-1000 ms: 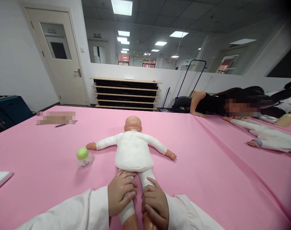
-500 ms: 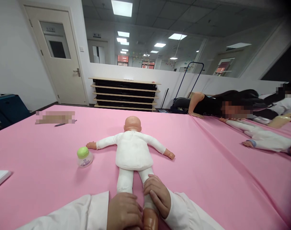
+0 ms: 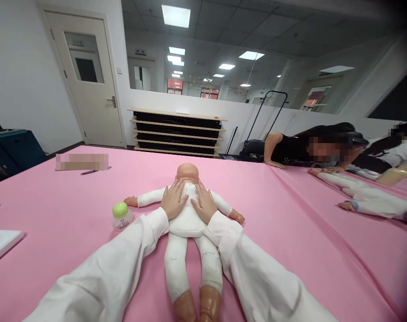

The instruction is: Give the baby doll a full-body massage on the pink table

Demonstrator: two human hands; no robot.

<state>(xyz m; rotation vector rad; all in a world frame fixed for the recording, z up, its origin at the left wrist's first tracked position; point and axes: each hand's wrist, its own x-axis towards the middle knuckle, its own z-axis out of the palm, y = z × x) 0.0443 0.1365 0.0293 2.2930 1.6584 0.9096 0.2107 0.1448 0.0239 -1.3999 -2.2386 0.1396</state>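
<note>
Both our left hand [image 3: 173, 201] and right hand [image 3: 204, 205] are resting flat and loosely spread on the back of the doll [image 3: 187, 223], which is lying face down on the pink-covered counter [image 3: 273, 232].

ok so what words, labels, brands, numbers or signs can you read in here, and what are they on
None can be read.
Green-lidded jar: purple print, too small.
White flat object, left edge: faint marks, too blurred.
Small sign seen through the door's window: too blurred.
Dark sign behind the large glass: too small.
Red panels beyond it: any print too small.
</note>
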